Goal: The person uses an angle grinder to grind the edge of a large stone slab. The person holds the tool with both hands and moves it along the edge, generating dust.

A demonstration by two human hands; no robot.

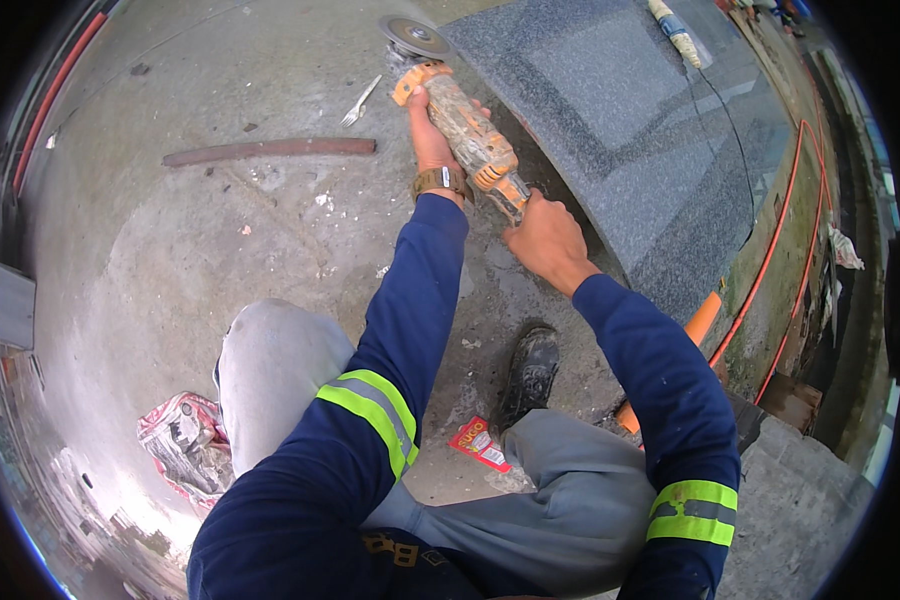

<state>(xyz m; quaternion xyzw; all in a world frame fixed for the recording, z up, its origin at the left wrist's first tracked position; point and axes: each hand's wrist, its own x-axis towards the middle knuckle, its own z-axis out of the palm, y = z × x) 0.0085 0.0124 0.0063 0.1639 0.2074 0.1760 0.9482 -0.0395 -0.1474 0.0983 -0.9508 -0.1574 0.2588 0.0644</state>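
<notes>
Both my hands grip a dusty orange angle grinder (470, 130). My left hand (432, 140) wraps round the body just behind its head, and my right hand (552, 238) closes on the rear end of the handle. At the far end sits a round grey disc (416, 37), beside the left edge of a dark speckled stone slab (610, 110). The disc appears apart from the slab; whether it is spinning, I cannot tell. Part of the grinder is hidden behind my fingers.
A brown strip (270, 151) and a white plastic fork (361, 101) lie on the concrete floor. On the slab rest a blue-and-white tool (676, 32) and its black cord. An orange-red hose (770, 255) runs along the right. A red packet (480, 444) and crumpled bag (185, 440) are near my legs.
</notes>
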